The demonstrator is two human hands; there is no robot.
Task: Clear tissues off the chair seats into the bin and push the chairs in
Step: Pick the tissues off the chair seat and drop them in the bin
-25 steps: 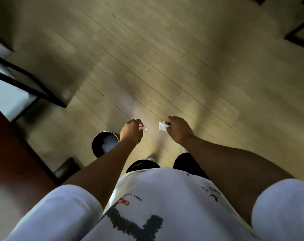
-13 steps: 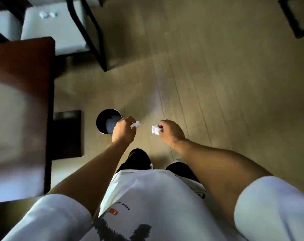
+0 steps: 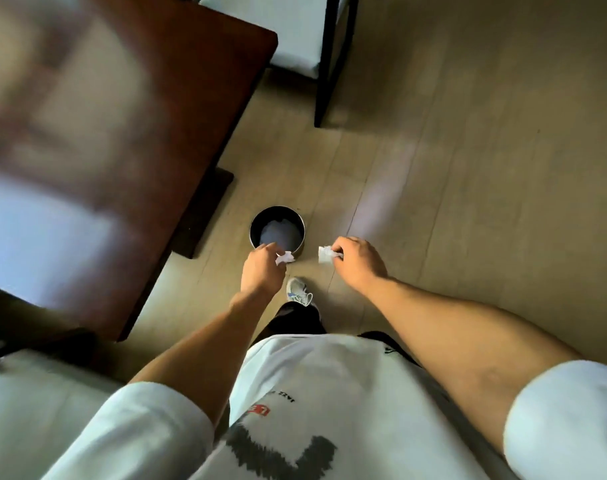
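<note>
Two crumpled white tissues were in view: the left hand (image 3: 260, 271) pinched one tissue (image 3: 284, 258) at the round black bin's (image 3: 277, 231) near rim; the right hand (image 3: 359, 259) pinched the other tissue (image 3: 324, 254) just right of it. Since half a second earlier, both hands had neared the bin, with one white-cushioned black-framed chair (image 3: 307, 36) beyond.

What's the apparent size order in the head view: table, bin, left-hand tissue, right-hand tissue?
1. Table, by far the largest.
2. Bin.
3. Left-hand tissue and right-hand tissue: they look alike, both partly hidden by fingers, so I won't rank them.
</note>
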